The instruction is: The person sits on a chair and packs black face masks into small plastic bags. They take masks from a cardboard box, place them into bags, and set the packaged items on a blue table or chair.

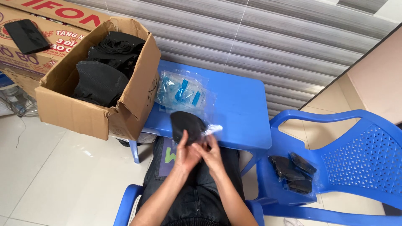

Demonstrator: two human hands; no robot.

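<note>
Head camera looks down at a person sitting on a blue chair. Both hands are close together over the lap. The left hand (185, 154) and the right hand (212, 154) pinch a black face mask (187, 125) from below, with fingers closed on its bottom edge. A bit of clear plastic wrap (212, 129) sticks out by the right fingers, touching the mask. The mask is held up just in front of a small blue table (243, 109). On the table lies a pile of clear plastic bags (182, 90) with blue print. A cardboard box (98, 113) full of black masks sits at the left, leaning on the table. To the right, a second blue chair (356, 155) holds packed black masks (293, 171) on its seat.
</note>
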